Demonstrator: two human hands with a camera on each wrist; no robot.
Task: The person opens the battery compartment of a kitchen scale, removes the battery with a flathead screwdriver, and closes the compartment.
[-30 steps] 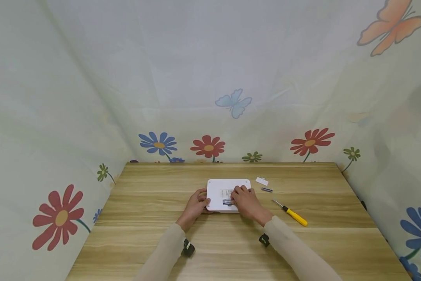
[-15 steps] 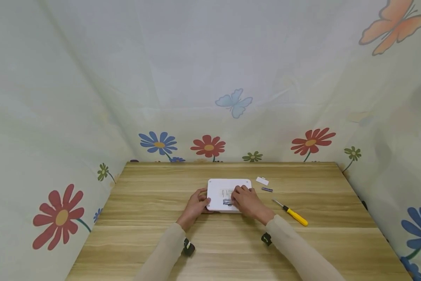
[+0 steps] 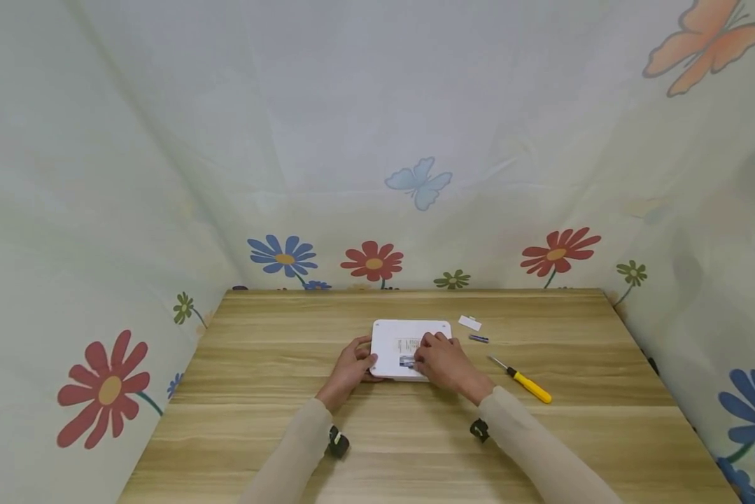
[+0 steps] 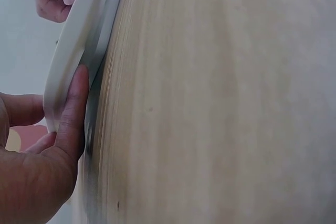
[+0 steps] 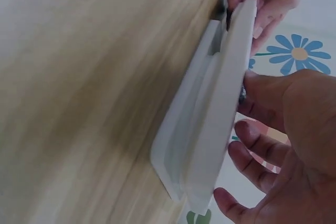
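Note:
A flat white device (image 3: 386, 341), which looks like a kitchen scale, lies underside up on the table, with a printed label and small round feet at its corners. My left hand (image 3: 350, 367) grips its left edge, thumb on top and fingers underneath. My right hand (image 3: 443, 362) bends over its right half, beside the open battery compartment (image 3: 406, 361). In the right wrist view, thumb and forefinger pinch a small dark, shiny piece, apparently a battery (image 5: 242, 95), at the device's surface; the fingers hide most of it. The other right fingers are spread and loosely bent.
Right of the device lie a small white battery cover (image 3: 470, 323) and a loose battery (image 3: 478, 338). Nearer the right forearm rests a screwdriver (image 3: 528, 385) with a yellow handle. The wooden table (image 3: 276, 329) meets flower-printed cloth walls at its back and sides.
Both hands keep their places on the device. The right fingers shift only slightly at the compartment, and a bluish part shows there now. The things on the table stay put.

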